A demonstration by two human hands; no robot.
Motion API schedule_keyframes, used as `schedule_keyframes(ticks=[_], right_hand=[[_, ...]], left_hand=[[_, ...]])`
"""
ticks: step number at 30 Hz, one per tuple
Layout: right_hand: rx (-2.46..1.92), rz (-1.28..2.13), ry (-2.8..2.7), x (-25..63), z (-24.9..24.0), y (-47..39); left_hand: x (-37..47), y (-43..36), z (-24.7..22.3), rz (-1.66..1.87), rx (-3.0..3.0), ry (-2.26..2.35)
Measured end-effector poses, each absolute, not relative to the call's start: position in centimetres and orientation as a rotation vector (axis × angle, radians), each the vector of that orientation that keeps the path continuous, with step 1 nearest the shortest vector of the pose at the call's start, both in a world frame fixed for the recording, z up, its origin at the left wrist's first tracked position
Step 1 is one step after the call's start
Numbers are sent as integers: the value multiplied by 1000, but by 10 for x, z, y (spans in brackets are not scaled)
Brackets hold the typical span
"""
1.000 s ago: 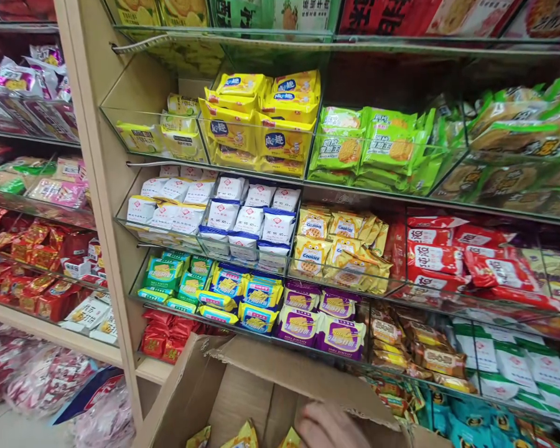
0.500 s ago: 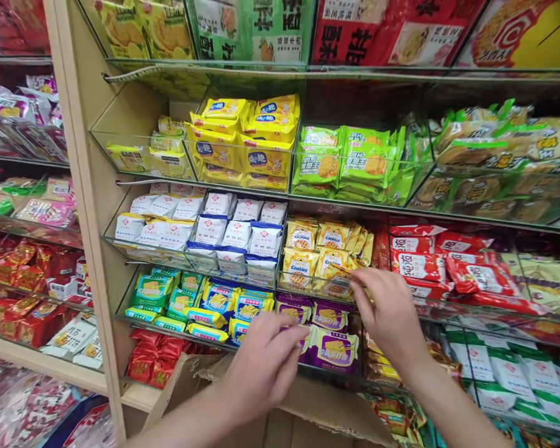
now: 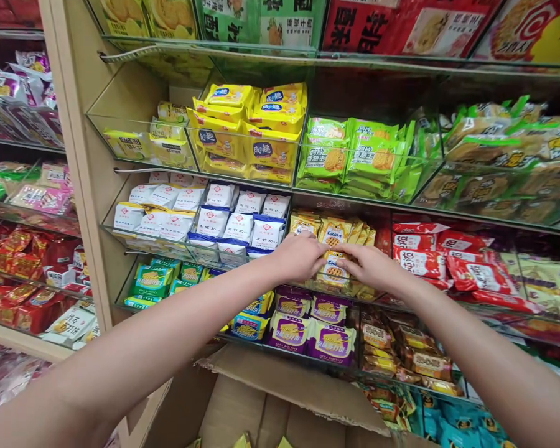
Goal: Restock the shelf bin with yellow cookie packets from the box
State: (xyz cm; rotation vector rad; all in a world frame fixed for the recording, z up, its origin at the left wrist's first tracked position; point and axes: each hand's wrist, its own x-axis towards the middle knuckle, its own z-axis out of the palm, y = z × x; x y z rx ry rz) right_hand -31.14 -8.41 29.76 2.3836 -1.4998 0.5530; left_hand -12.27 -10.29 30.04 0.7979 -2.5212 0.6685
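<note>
Both my hands are at the glass bin of yellow cookie packets. My left hand (image 3: 303, 256), fingers curled together, is against the left edge of a front cookie packet (image 3: 335, 271). From the other side, my right hand (image 3: 366, 266) grips the same packet's right edge, its thumb over the front. Behind it stand more yellow packets, their upper row partly showing; my left hand covers the front left ones.
An opened cardboard box (image 3: 284, 379) with a few yellow packets inside is below the shelves. White packets (image 3: 210, 224) fill the bin to the left, red packets (image 3: 417, 261) the bin to the right. Purple biscuit packets (image 3: 331, 339) lie underneath. Glass dividers and front panels edge the bins.
My left hand has risen from in front of the purple packets to the cookie bin. My right hand has shifted slightly left and up, still at the cookies. The view has moved slightly.
</note>
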Motion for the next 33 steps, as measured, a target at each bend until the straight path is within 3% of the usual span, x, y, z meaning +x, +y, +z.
schedule_keyframes(ticks=[9, 14, 25, 28, 31, 33], right_hand=[[2303, 698, -1582, -309, 287, -77], [2350, 733, -1603, -313, 290, -82], [2334, 887, -1410, -316, 272, -90], [2226, 1067, -1234, -312, 277, -74], [2062, 1305, -891, -303, 255, -31], [2109, 1349, -819, -294, 206, 2]], left_hand=[[-124, -92, 310, 769, 1046, -2421], [-136, -95, 321, 757, 1175, -2589], [-129, -90, 314, 856, 1126, -2530], [-124, -78, 314, 887, 1017, -2511], [-103, -42, 292, 802, 716, -2554], [-79, -13, 249, 591, 440, -2716]])
